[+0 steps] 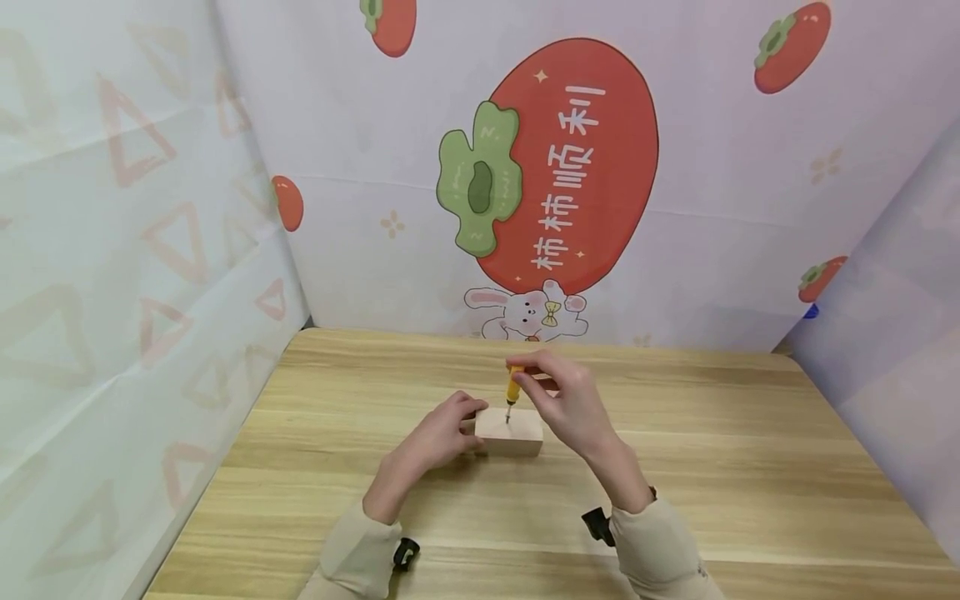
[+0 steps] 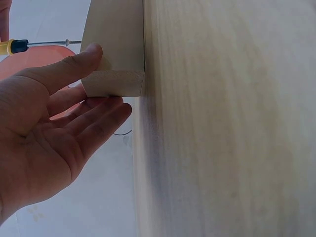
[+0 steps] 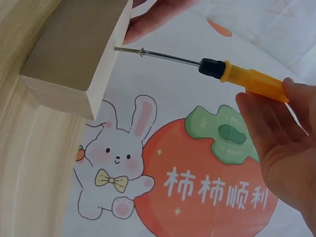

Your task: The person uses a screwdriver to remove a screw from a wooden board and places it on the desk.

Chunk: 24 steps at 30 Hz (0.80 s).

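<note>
A pale wooden block [image 1: 508,426] lies on the table. My left hand [image 1: 442,431] grips its left end, thumb on the near side and fingers around the far side. A screw [image 3: 129,50] stands in the block's top face, much of its thread still showing. The tip of a yellow screwdriver [image 3: 256,81] with a black collar meets the screw head. My right hand [image 1: 564,398] pinches the screwdriver's handle near its end, between thumb and fingers, above the block. In the left wrist view the left thumb [image 2: 74,66] presses the block's side.
The wood-grain table [image 1: 720,450] spreads around the block. Behind it hangs a white cloth backdrop [image 1: 360,267] with printed persimmons and a rabbit. More cloth walls [image 1: 187,333] stand at left and right. Black straps with small mounts [image 1: 406,553] sit at both wrists.
</note>
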{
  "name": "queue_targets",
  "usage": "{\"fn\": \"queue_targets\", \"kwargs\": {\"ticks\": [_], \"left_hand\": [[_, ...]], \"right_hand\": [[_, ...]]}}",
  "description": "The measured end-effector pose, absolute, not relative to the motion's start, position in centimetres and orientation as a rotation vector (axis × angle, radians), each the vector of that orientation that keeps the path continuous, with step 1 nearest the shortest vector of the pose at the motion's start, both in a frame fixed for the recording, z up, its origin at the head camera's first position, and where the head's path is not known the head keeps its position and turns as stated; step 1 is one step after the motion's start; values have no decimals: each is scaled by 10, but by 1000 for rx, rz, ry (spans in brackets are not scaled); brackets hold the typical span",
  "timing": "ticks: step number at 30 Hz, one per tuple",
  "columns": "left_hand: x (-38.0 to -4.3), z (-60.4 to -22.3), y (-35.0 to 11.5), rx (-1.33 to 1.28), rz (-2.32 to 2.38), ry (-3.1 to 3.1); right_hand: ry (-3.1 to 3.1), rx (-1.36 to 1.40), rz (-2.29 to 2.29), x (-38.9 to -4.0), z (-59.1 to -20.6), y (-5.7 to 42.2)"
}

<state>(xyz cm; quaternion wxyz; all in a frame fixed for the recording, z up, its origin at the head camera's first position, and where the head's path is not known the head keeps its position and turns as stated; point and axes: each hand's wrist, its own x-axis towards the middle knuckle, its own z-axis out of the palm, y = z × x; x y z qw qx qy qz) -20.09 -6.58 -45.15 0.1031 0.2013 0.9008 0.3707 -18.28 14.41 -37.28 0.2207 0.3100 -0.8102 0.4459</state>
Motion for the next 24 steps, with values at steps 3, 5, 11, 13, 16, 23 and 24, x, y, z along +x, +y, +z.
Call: {"fn": "queue_targets", "kwargs": {"ticks": [3,5,11,13,16,23,24], "left_hand": [[-201,-453,-65,588,1097,2655],[-201,-453,-65,585,1098,2654],[-201,-454,-65,601,1101,2654],[-201,-454,-66,611,1099,2655],[-202,-454,-66,620,1092,2660],[-200,-452,-66,604,1092,2658],[-200,-452,-66,599,1093,2658]], "right_hand": [[-2216,804,1216,-181,-375,141],[-2208,763,1202,-181,-375,139],[-2209,834,1179,-184,-373,142],[-2198,939,1193,-186,-371,146],[-2184,1098,1234,-189,-369,151],[-2220,1029,1244,-187,-369,151],[-2220,991,1229,-187,-370,150]]}}
